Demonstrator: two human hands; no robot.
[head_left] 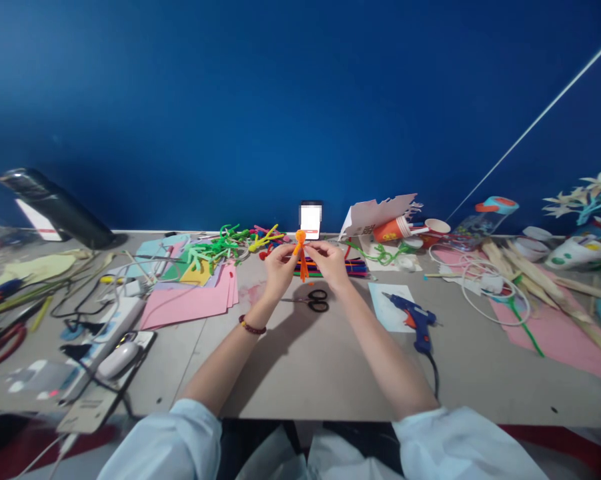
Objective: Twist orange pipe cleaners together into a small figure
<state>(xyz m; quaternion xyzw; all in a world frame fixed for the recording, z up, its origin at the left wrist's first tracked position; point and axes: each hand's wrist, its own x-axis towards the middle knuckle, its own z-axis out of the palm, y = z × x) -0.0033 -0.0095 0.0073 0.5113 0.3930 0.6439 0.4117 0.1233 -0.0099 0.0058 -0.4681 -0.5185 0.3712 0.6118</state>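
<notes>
Both my arms reach forward over the desk, and the hands meet in front of me. Between them stands an orange pipe cleaner piece [302, 255], bunched at the top with strands hanging down. My left hand [281, 265] pinches it from the left side, and my right hand [329, 263] pinches it from the right. Below the hands, black-handled scissors [318, 301] lie on the desk. Behind the hands, partly hidden, is a bundle of coloured pipe cleaners [357, 268]. A phone [311, 220] with a lit screen leans against the wall.
To the right a blue glue gun [418, 319] rests on pale paper [380, 303]. Pink paper sheets [195, 303] and green pipe cleaners [215, 248] lie left. A power strip [103, 343], cables and a dark bottle [57, 207] occupy the far left. Paper cups [395, 229] stand back right.
</notes>
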